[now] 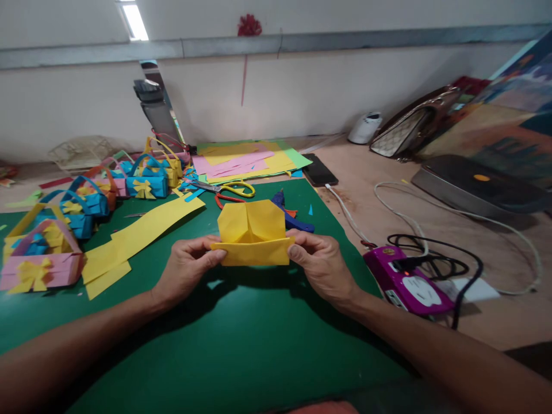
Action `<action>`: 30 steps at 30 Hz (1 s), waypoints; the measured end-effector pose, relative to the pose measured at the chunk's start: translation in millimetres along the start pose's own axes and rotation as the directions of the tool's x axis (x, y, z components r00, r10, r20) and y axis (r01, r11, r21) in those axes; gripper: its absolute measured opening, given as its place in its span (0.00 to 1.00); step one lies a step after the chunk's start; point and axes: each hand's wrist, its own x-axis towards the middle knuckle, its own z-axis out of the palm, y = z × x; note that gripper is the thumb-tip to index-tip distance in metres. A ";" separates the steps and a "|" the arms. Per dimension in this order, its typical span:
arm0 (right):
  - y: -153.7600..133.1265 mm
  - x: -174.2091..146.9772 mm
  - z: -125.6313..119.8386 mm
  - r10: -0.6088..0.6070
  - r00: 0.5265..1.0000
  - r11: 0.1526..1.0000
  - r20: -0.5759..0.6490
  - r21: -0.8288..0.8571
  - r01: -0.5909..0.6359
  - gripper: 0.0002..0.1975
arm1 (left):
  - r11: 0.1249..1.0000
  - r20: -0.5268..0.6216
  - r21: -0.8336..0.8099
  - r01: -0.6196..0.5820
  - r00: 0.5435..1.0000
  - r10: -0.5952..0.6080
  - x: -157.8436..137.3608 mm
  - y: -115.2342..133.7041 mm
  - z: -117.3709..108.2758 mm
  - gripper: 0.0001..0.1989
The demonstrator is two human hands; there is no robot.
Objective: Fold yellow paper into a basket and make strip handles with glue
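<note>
A partly folded yellow paper (254, 253) is held up over the green mat (241, 345), its front flap folded into a band and its back panel standing with a crease down the middle. My left hand (190, 261) pinches the left end of the band between thumb and fingers. At the opposite end, my right hand (321, 264) grips it the same way. Just behind the paper lie scissors (235, 188) with yellow and red handles and a blue glue gun (297, 218), partly hidden by it.
Several small paper baskets with bows (149, 185) line the left side, beside yellow paper strips (142, 233). Coloured sheets (254, 158) are stacked at the back. To the right are a phone (320, 169), a purple power strip (407, 282) with cables and a handbag (414, 121).
</note>
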 end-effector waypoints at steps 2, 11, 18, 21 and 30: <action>-1.6 -0.8 0.1 -0.015 1.000 0.999 -0.015 -0.037 0.014 0.09 | 1.000 -0.004 0.010 -0.017 1.000 0.017 0.1 0.9 -0.5 0.06; -9.1 -5.2 2.5 -0.072 0.996 0.981 -0.046 -0.186 0.063 0.11 | 0.992 -0.051 0.106 -0.065 0.996 0.071 -0.9 1.5 -2.6 0.09; -10.7 -4.6 2.9 -0.046 0.995 0.978 -0.087 -0.205 0.027 0.11 | 0.994 -0.053 0.093 -0.049 0.997 0.055 -2.3 4.3 0.0 0.07; -10.8 -4.2 2.3 -0.039 0.995 0.976 -0.087 -0.218 0.019 0.11 | 0.994 -0.053 0.103 -0.045 0.997 0.051 -2.5 4.5 0.4 0.08; -9.8 -4.2 4.5 -0.006 0.994 0.972 -0.113 -0.235 -0.021 0.12 | 0.998 -0.057 0.035 0.050 0.997 -0.048 -2.3 0.9 0.1 0.09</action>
